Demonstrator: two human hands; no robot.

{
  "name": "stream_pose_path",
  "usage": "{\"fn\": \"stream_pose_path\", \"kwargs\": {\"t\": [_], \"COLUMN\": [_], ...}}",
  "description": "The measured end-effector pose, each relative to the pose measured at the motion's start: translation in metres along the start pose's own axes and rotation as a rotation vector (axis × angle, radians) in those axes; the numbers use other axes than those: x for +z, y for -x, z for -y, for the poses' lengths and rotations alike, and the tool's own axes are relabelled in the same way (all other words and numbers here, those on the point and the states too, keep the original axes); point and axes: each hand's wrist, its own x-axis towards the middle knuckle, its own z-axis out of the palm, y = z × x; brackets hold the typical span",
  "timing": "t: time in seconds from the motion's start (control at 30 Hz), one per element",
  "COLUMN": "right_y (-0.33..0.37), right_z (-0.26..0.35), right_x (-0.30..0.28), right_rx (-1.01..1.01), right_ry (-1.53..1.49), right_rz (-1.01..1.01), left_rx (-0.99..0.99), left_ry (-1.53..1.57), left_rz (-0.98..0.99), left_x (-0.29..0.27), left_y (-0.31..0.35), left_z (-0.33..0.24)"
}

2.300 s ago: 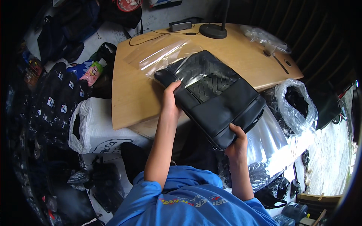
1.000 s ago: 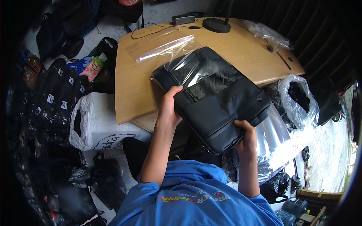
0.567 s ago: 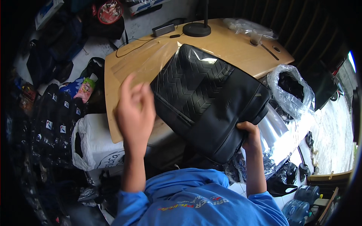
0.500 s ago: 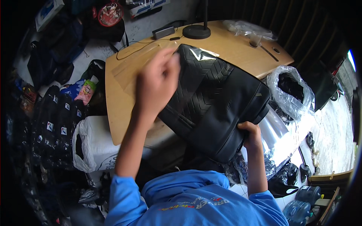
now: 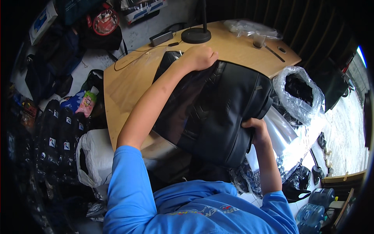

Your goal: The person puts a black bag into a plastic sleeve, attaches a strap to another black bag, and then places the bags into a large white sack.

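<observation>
A black backpack (image 5: 224,113) with an embossed chevron pattern lies tilted over the near edge of the table. A glossy, see-through layer, apparently plastic film (image 5: 180,111), covers its left part. My left hand (image 5: 200,57) is closed in a fist at the bag's far edge, the forearm crossing above its left side. What the fingers grip there is hidden. At the bag's right end, my right hand (image 5: 256,128) grips the backpack, thumb on top and the other fingers mostly out of sight.
The wooden table (image 5: 241,46) carries a black stand base (image 5: 196,35), a grey box-shaped device (image 5: 161,38), a plastic cup (image 5: 258,40) and clear plastic (image 5: 253,29). An open plastic bag (image 5: 283,87) stands right; wrapped black goods (image 5: 58,132) fill the left.
My left hand has moved right and away from me, from above the bag's left corner to its far edge. The bag has turned slightly; my right hand keeps its hold.
</observation>
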Motion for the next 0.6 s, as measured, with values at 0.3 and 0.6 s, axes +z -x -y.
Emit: {"fn": "stream_pose_path", "kwargs": {"t": [0.3,0.6], "right_y": [-0.032,-0.002], "right_z": [-0.033,-0.07], "right_x": [0.004,0.036], "right_rx": [0.162,0.094], "right_ry": [-0.436,-0.395], "right_rz": [0.119,0.031], "left_rx": [-0.072,-1.143], "left_ry": [-0.069,1.515], "left_rz": [-0.631,-1.237], "left_x": [-0.043,0.011], "left_y": [0.062,0.229], "left_z": [-0.028,-0.073]}}
